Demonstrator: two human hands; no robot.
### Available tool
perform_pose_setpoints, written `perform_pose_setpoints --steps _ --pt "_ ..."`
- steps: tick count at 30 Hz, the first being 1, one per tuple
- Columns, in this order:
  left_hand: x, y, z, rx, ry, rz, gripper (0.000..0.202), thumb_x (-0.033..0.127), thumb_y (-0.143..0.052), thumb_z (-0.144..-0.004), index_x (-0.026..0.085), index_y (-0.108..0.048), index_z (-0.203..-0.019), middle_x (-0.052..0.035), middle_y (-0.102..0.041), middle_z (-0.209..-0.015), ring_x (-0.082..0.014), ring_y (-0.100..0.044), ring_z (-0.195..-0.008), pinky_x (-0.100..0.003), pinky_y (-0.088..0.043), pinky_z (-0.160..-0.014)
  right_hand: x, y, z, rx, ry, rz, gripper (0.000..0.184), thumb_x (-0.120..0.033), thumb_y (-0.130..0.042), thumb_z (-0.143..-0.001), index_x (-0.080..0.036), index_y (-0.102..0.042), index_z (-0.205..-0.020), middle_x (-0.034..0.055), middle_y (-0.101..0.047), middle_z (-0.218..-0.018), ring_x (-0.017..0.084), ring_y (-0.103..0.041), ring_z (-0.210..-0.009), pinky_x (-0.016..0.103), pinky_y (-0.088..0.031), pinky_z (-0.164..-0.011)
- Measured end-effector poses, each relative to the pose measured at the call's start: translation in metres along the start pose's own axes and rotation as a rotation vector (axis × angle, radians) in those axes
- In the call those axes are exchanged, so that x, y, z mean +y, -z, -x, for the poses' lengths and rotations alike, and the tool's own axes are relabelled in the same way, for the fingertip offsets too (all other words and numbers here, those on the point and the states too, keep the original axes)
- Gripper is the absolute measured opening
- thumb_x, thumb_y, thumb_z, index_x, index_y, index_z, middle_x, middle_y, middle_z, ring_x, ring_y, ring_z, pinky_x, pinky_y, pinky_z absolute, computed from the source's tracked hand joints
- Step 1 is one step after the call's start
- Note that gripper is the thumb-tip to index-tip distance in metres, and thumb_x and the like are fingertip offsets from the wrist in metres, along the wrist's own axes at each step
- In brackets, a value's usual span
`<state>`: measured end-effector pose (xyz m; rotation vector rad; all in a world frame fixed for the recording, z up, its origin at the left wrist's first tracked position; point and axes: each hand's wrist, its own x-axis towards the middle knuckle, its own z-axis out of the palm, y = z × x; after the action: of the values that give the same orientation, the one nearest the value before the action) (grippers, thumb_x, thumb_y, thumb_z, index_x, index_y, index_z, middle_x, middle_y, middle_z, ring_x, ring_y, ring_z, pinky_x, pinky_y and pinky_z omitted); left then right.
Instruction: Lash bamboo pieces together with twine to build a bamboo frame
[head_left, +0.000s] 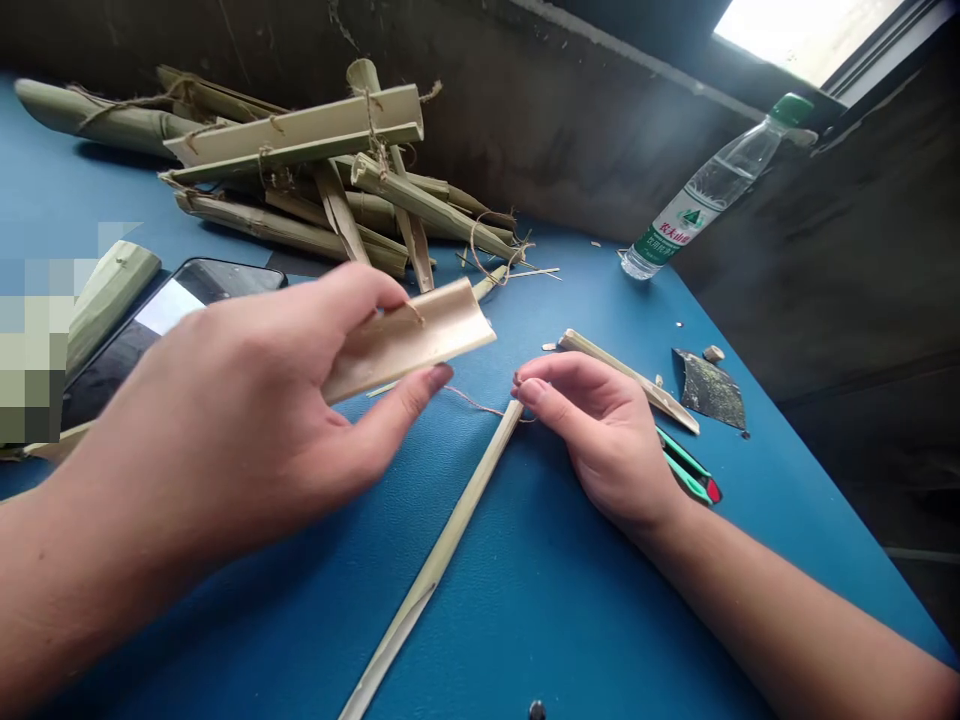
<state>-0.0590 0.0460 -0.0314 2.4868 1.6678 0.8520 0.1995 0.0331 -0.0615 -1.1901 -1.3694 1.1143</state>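
Observation:
My left hand [247, 400] holds a short, curved piece of split bamboo [420, 335] between thumb and fingers, lifted above the blue table [525, 600]. A thin reddish string [472, 402] runs from that piece to my right hand [600, 430]. My right hand rests on the table with thumb and forefinger pinched on the string's end, right at the tip of a long thin bamboo strip [435, 565] lying diagonally toward the front edge.
A pile of tied bamboo pieces [300, 170] fills the back left. A phone [157, 320] lies at left beside another bamboo piece [112, 295]. A bamboo sliver [630, 380], green utility knife [690, 470], dark scrap [712, 390] and plastic water bottle [712, 190] are at right.

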Motion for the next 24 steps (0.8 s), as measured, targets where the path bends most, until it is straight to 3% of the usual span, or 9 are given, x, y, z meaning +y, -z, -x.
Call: perform_pose_setpoints --steps 4,8,13,19,24 --pt "-0.003 -0.007 0.001 -0.199 -0.162 -0.006 0.044 0.067 -0.057 -0.096 0.035 -0.072 -0.123 -0.0056 -0.079 -0.119 -0.0338 -0.074 -0.090 -0.045 -0.051 -0.073 -0.002 -0.001 0.002 0.078 0.152 0.120 0.004 -0.029 -0.081 -0.096 -0.025 -0.081 -0.098 0.0036 -0.080 -0.099 0.021 -0.072 -0.088 0.036 -0.059 -0.079" --pt "-0.004 -0.011 -0.001 -0.339 -0.205 0.021 0.044 0.066 -0.057 -0.097 0.040 -0.078 -0.125 -0.0078 -0.078 -0.109 -0.0352 -0.074 -0.090 -0.044 -0.052 -0.072 -0.002 -0.002 0.003 -0.013 0.280 0.353 0.006 -0.020 -0.078 -0.097 -0.025 -0.082 -0.100 0.0026 -0.078 -0.092 0.020 -0.064 -0.082 0.039 -0.054 -0.080" --pt "-0.002 -0.007 -0.003 -0.345 -0.226 0.081 0.046 0.065 -0.059 -0.096 0.038 -0.079 -0.128 -0.0071 -0.071 -0.095 -0.0301 -0.068 -0.080 -0.043 -0.052 -0.077 -0.003 0.000 0.001 -0.095 0.443 0.408 0.017 -0.011 -0.076 -0.097 -0.024 -0.084 -0.105 0.0040 -0.076 -0.095 0.020 -0.067 -0.088 0.038 -0.056 -0.081" --pt "0.000 -0.003 -0.002 -0.372 -0.271 0.096 0.035 0.057 -0.062 -0.096 0.038 -0.079 -0.121 -0.0069 -0.066 -0.089 -0.0306 -0.065 -0.083 -0.045 -0.051 -0.082 -0.011 0.006 0.001 -0.147 0.742 0.664 0.027 -0.006 -0.073 -0.097 -0.026 -0.082 -0.113 0.0073 -0.074 -0.099 0.023 -0.066 -0.089 0.043 -0.056 -0.083" --pt "0.001 -0.004 -0.001 -0.330 -0.367 0.028 0.033 0.056 -0.058 -0.099 0.033 -0.078 -0.112 -0.0057 -0.064 -0.087 -0.0284 -0.063 -0.082 -0.042 -0.050 -0.079 -0.014 0.004 0.004 -0.225 0.760 0.742 0.020 -0.009 -0.073 -0.097 -0.024 -0.080 -0.109 0.0087 -0.074 -0.097 0.023 -0.062 -0.085 0.045 -0.053 -0.081"
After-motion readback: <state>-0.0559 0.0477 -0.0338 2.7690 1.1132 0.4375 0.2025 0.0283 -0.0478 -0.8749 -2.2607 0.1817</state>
